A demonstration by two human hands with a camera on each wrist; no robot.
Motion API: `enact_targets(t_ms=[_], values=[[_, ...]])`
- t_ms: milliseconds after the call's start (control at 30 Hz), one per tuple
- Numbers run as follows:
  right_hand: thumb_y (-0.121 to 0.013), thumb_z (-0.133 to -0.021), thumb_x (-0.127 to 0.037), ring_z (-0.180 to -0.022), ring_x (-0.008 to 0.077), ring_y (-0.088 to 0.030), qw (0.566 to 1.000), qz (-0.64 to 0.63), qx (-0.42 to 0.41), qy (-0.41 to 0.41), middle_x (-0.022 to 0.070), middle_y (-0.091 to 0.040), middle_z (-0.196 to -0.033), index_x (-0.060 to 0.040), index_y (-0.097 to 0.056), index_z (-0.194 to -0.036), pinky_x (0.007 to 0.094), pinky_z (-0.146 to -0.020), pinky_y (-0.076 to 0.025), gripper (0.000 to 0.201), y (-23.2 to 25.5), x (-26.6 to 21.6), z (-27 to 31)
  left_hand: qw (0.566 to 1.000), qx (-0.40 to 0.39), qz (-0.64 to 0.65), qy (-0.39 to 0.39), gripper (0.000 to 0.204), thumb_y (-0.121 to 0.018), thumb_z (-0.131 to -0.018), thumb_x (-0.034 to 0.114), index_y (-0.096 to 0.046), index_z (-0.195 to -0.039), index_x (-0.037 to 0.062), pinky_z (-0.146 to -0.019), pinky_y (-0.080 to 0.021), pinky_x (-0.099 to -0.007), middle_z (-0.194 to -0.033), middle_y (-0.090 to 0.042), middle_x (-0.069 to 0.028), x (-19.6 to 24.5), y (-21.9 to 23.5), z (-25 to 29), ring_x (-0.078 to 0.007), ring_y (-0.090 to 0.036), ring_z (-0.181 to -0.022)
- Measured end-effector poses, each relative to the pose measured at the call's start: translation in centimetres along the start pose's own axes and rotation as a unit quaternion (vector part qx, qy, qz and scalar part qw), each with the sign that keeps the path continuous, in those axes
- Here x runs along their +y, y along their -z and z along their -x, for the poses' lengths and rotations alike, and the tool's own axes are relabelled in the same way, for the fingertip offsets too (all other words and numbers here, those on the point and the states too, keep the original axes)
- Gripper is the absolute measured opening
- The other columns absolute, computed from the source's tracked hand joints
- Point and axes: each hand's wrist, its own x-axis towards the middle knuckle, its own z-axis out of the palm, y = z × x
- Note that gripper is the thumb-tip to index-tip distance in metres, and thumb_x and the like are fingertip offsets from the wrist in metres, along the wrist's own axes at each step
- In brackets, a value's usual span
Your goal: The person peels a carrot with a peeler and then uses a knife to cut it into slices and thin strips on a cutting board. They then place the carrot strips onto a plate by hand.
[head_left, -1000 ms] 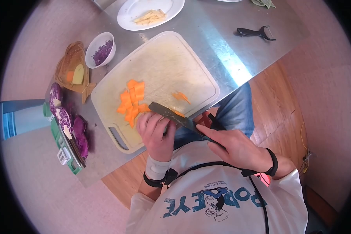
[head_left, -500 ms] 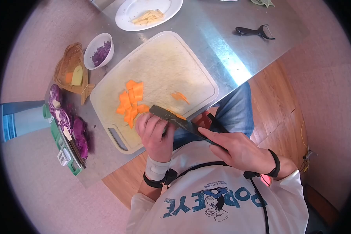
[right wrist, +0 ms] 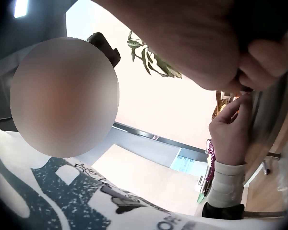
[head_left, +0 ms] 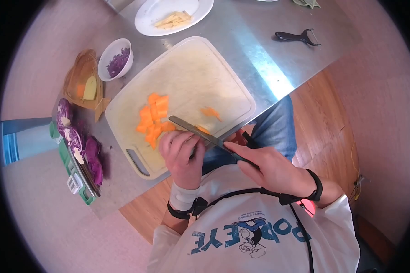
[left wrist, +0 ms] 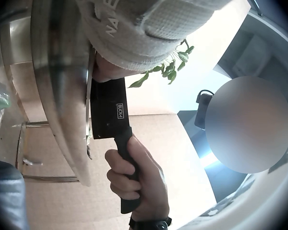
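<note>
On the white cutting board (head_left: 187,73), near its front edge, the left hand (head_left: 183,157) has its fingers curled against the black knife blade (head_left: 193,129). The fingers press down on carrot, mostly hidden beneath them, with orange slivers (head_left: 203,130) showing past the blade. The right hand (head_left: 273,169) grips the knife handle. Flat orange carrot slices (head_left: 154,113) lie in a pile just beyond the left fingers, and a few thin strips (head_left: 210,113) lie farther right. In the left wrist view, the right hand (left wrist: 139,182) wraps the handle, below the broad blade (left wrist: 110,108).
A bowl of shredded purple cabbage (head_left: 117,62), a basket (head_left: 79,75) and cabbage pieces (head_left: 93,159) beside a green slicer (head_left: 68,159) are left of the board. A plate with pale strips (head_left: 174,20) is beyond it; a black peeler (head_left: 298,37) lies at the right.
The knife has turned from showing its flat side to nearly edge-on, its tip slightly farther left. The right hand has shifted a little left and up; the left hand has barely moved.
</note>
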Motion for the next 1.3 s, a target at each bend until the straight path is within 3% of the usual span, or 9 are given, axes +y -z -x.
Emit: enact_targets(t_ms=[67, 133, 467, 533, 733, 1300], values=[[-0.064, -0.1, -0.009, -0.072, 0.0425, -0.069, 1.0, -0.017, -0.007, -0.002, 0.0245, -0.068, -0.078, 0.0012, -0.058, -0.146, 0.0468, -0.067, -0.054, 0.047, 0.1, 0.4, -0.6, 1.0, -0.004, 0.001, -0.004, 0.026, -0.085, -0.074, -0.004, -0.076, -0.096, 0.0059, -0.1, -0.048, -0.0438, -0.105, -0.073, -0.0046, 0.4, 0.2, -0.6, -0.0294, -0.064, -0.106], [-0.064, -0.1, -0.008, -0.073, 0.043, -0.069, 0.997, -0.021, 0.072, 0.024, 0.0255, -0.068, -0.079, 0.0011, -0.058, -0.146, 0.0465, -0.069, -0.054, 0.047, 0.0, 1.5, -0.9, 1.0, -0.006, 0.0, -0.005, 0.024, -0.085, -0.076, -0.004, -0.077, -0.096, 0.005, -0.098, -0.05, -0.0416, -0.105, -0.074, -0.0057, 0.6, 0.4, -0.7, -0.0295, -0.064, -0.106], [-0.066, -0.099, -0.008, -0.076, 0.0416, -0.07, 1.0, 0.027, -0.002, -0.005, 0.0234, -0.07, -0.086, 0.001, -0.058, -0.146, 0.0461, -0.069, -0.055, 0.049, 0.3, 0.1, 0.4, 1.0, -0.005, -0.015, 0.004, 0.025, -0.086, -0.074, -0.003, -0.077, -0.096, 0.0036, -0.1, -0.049, -0.0434, -0.105, -0.073, -0.0073, 0.2, 0.1, -0.2, -0.0317, -0.064, -0.108], [-0.064, -0.096, -0.002, -0.077, 0.0426, -0.069, 0.999, 0.031, -0.015, 0.001, 0.0235, -0.071, -0.09, 0.0001, -0.054, -0.151, 0.0451, -0.071, -0.055, 0.056, 0.3, 0.1, 0.8, 1.0, -0.007, -0.017, 0.008, 0.026, -0.086, -0.073, -0.003, -0.077, -0.096, 0.0033, -0.1, -0.049, -0.044, -0.105, -0.073, -0.0078, 0.3, 0.1, -0.1, -0.0326, -0.064, -0.11], [-0.067, -0.099, -0.009, -0.068, 0.0367, -0.067, 0.998, 0.053, -0.014, 0.001, 0.0172, -0.067, -0.077, -0.0012, -0.056, -0.148, 0.0464, -0.064, -0.053, 0.051, 0.1, 0.0, 1.4, 1.0, -0.005, -0.019, 0.012, 0.028, -0.086, -0.069, -0.004, -0.077, -0.095, 0.0027, -0.102, -0.048, -0.0449, -0.107, -0.073, -0.0087, 0.3, 0.1, 0.0, -0.0338, -0.063, -0.114], [-0.066, -0.098, -0.008, -0.068, 0.0395, -0.067, 1.0, 0.026, -0.015, 0.005, 0.0198, -0.068, -0.078, 0.0012, -0.055, -0.148, 0.0471, -0.064, -0.052, 0.051, 0.6, -0.3, 1.8, 1.0, -0.011, -0.024, 0.014, 0.028, -0.085, -0.07, -0.005, -0.076, -0.096, 0.002, -0.103, -0.048, -0.0449, -0.108, -0.073, -0.0089, 0.2, 0.2, 0.2, -0.0342, -0.063, -0.115]])
